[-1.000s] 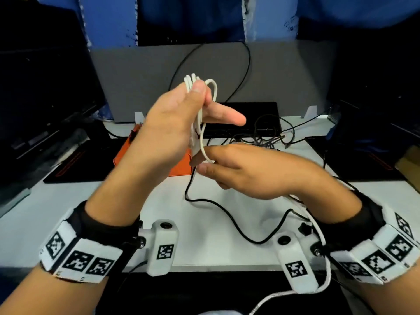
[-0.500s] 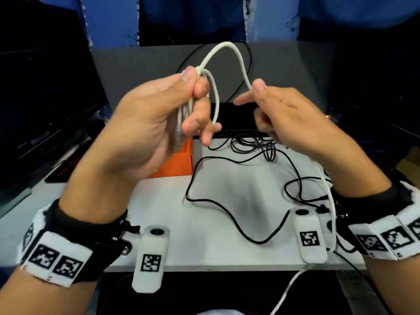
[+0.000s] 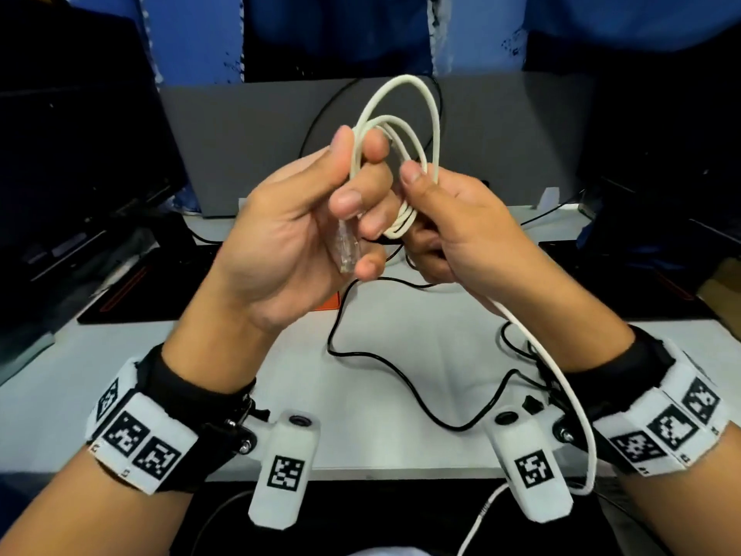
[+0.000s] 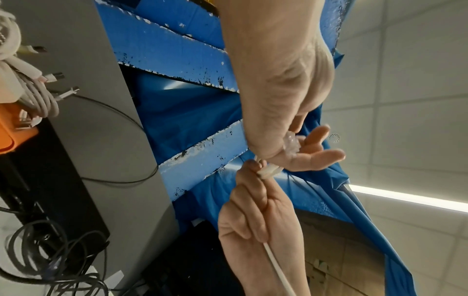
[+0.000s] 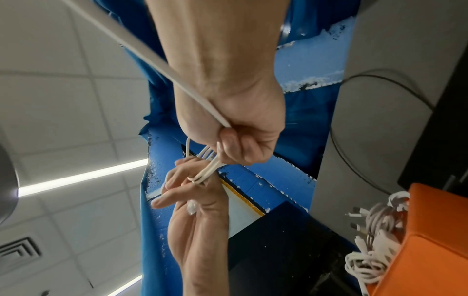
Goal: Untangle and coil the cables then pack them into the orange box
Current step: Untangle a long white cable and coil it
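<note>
Both hands are raised above the table with a white cable between them. My left hand pinches several coiled loops between thumb and forefinger, and the cable's clear plug lies across its palm. My right hand grips the same cable just right of the coil, and the loose tail runs down past my right wrist and off the table edge. The orange box stands behind my left hand, with coiled white cables in it. In the head view only a sliver of the box shows.
A black cable snakes over the white table below my hands, and a tangle of black cables lies further back. A grey panel stands behind, and dark monitors flank both sides.
My right hand rose from below my left hand, carried the cable up and over, then came in beside my left hand. A new, larger loop stands on the coil.
</note>
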The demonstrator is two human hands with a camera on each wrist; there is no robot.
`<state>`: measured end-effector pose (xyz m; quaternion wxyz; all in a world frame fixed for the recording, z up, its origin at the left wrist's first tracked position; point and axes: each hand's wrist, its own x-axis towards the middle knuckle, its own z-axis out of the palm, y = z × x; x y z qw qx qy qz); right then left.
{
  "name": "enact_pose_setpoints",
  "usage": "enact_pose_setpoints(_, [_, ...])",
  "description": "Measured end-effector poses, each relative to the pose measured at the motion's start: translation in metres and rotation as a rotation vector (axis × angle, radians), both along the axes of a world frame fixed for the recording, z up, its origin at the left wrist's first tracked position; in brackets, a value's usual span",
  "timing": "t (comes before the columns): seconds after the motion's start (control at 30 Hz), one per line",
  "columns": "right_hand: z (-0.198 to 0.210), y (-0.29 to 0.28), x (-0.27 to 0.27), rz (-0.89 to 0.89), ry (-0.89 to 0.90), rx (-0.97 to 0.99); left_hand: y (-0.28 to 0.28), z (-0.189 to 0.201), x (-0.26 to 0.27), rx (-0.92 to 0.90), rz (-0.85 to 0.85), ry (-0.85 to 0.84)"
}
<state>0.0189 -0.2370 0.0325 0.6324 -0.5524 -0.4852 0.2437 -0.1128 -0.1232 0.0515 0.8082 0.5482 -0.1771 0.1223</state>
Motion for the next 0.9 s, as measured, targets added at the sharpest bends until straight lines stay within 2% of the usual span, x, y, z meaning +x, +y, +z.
enact_pose_setpoints(0.1, [0.0,-0.001,0.005,-0.003,-0.088,-0.038,-0.002,0.004,-0.007,0.225,0.15,0.006])
enact_pose_setpoints(0.2, [0.002,-0.005,0.003,0.061,-0.124,-0.035,-0.005,0.01,-0.018,0.546,0.349,-0.049])
enact_pose_setpoints(0.27, [0.006,-0.01,0.003,0.081,-0.142,-0.009,-0.006,0.014,-0.025,0.677,0.444,-0.084])
enact_pose_setpoints(0.33, [0.01,-0.014,0.002,0.068,-0.182,0.009,-0.01,0.013,-0.024,0.603,0.457,-0.113])
enact_pose_setpoints(0.4, [0.013,-0.018,0.001,0.076,-0.191,0.025,-0.017,0.01,-0.018,0.426,0.405,-0.148])
enact_pose_setpoints(0.5, [0.014,-0.021,0.005,0.122,-0.112,-0.005,-0.018,0.004,-0.008,0.241,0.323,-0.192])
enact_pose_setpoints(0.63, [0.011,-0.022,0.017,0.285,-0.052,-0.075,-0.006,0.008,-0.007,0.124,0.344,-0.205])
enact_pose_setpoints(0.73, [0.013,-0.023,0.022,0.319,0.03,0.034,-0.001,0.011,-0.007,0.068,0.304,-0.211])
enact_pose_setpoints(0.83, [0.014,-0.018,0.026,0.137,0.014,0.133,-0.006,0.01,-0.006,0.013,0.215,-0.227])
enact_pose_setpoints(0.9, [0.008,-0.007,0.025,-0.056,-0.15,0.15,-0.009,0.009,-0.005,-0.015,0.17,-0.22])
